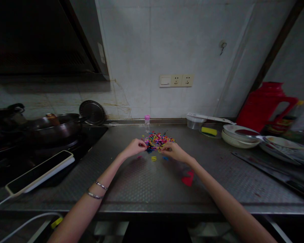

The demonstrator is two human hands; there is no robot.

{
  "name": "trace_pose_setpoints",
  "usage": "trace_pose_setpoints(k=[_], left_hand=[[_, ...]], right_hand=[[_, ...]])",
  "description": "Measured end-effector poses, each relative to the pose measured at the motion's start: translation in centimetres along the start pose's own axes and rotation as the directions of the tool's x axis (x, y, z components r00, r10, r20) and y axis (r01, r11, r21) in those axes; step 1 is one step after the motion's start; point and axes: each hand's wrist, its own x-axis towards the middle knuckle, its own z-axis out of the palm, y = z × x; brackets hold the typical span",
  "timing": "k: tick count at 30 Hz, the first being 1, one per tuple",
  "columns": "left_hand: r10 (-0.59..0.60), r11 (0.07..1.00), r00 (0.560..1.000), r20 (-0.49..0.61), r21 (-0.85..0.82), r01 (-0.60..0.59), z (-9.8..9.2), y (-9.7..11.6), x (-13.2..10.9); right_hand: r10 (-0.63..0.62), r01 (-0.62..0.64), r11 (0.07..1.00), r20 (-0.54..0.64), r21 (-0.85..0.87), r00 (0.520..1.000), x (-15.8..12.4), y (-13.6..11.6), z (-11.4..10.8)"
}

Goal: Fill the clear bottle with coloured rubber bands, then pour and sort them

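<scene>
A heap of small, many-coloured loops that look like rubber bands lies on the metal counter. My left hand is at the heap's left edge, fingers closed in a pinch; anything between them is too small to make out. At the right edge, my right hand also has its fingers pinched together, and what they hold cannot be made out. Between the hands, nearer to me, sits a little group of yellow bands. A few blue bands lie by my right fingers, and some pink ones below my left.
Behind the heap stands a small clear bottle with a pink cap. A red piece lies near my right forearm. Left are a phone with a cable and a pan; right are bowls, a knife and a red flask.
</scene>
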Motion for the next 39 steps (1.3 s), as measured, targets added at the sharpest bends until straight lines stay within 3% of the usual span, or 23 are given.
trace_pose_setpoints(k=[7, 17, 26, 39], left_hand=[[-0.045, 0.998, 0.994, -0.1, 0.041, 0.05, -0.1, -2.2, 0.5], [-0.169, 0.97, 0.966, -0.197, 0.139, 0.199, -1.5, -4.9, 1.3], [-0.073, 0.879, 0.997, -0.009, 0.472, 0.068, -2.7, -6.8, 5.3], [-0.071, 0.808, 0.991, 0.11, 0.589, -0.008, -1.5, -7.7, 8.9]], right_hand=[[-0.054, 0.052, 0.998, 0.157, 0.018, 0.986, 0.5, -2.1, 1.2], [0.0, -0.005, 0.999, 0.128, 0.04, 0.992, 1.2, -0.7, 1.7], [0.107, -0.102, 0.991, -0.054, 0.088, 0.993, 0.8, 0.5, 0.5], [0.104, -0.103, 0.995, -0.152, 0.01, 0.983, 0.2, 1.5, -0.4]])
